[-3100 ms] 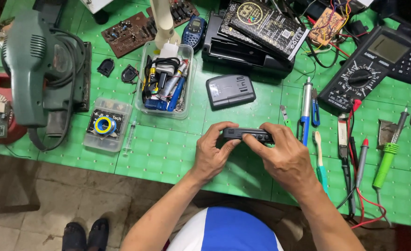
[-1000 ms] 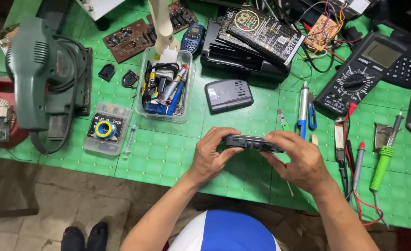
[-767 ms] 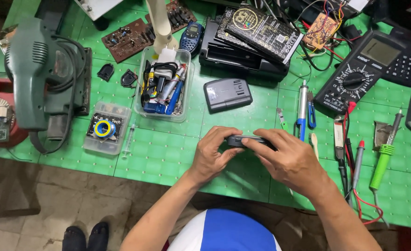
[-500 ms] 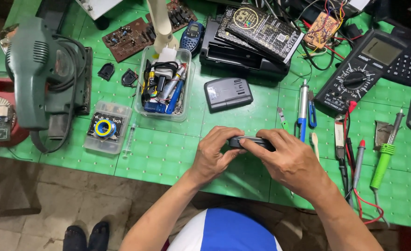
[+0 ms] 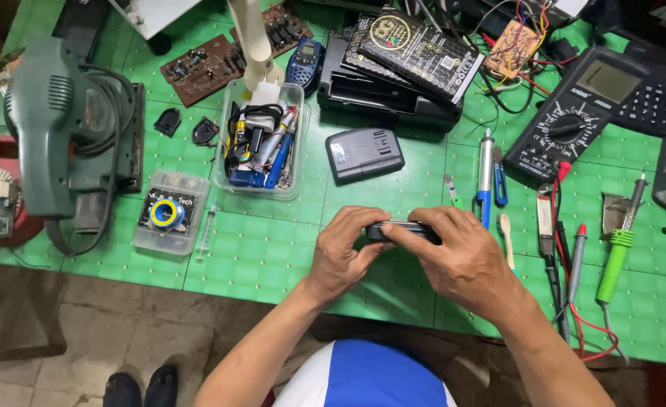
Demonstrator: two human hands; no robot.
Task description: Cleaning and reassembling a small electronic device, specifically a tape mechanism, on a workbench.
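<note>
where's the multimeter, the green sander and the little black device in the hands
multimeter (image 5: 570, 124), head view, on its rotary dial
green sander (image 5: 58, 128), head view, on its body top
small black device (image 5: 401, 228), head view, on the bare strip between both hands

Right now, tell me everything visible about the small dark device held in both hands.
The small dark device is a slim, flat, black piece, apparently plastic, held level and edge-on to the camera above the green table. Only its upper edge shows. The left hand grips its left end, fingers curled over the top; the right hand covers its right end, fingertips pressed on its upper edge. Its face and any markings are hidden.
</note>
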